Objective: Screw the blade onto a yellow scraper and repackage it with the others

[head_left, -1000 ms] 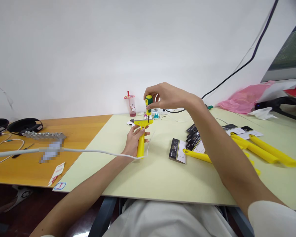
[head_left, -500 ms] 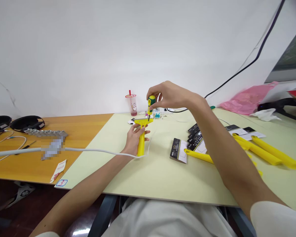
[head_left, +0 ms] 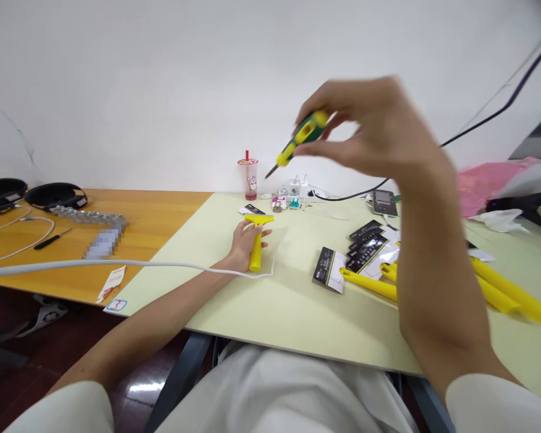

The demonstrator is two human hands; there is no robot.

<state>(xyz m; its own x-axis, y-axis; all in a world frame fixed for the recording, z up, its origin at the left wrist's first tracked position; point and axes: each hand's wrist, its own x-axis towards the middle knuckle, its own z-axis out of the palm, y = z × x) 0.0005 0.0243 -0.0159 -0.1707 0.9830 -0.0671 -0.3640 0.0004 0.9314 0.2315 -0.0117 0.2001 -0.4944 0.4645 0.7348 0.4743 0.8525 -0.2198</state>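
Note:
My left hand (head_left: 244,245) is wrapped round the neck of a yellow T-shaped scraper (head_left: 255,255) and keeps it on the pale table. The scraper's wide head points away from me. Raised well above the table, my right hand (head_left: 360,129) grips a yellow and green screwdriver (head_left: 307,131) by its handle. The screwdriver is tilted, its dark tip pointing down and to the left, apart from the scraper. A white cable (head_left: 198,269) crosses over my left wrist.
Black-and-white packaging cards (head_left: 329,270) and yellow handles (head_left: 369,284) lie on the right. Toward the wall stand a lidded cup (head_left: 250,180), a power strip (head_left: 297,188) and a small device (head_left: 385,203). A pink bag (head_left: 487,183) is at far right; headphones (head_left: 56,195) lie left.
My right hand has lifted the screwdriver up and away from the scraper's head, to the right, and tilted it. My left hand still holds the scraper on the table.

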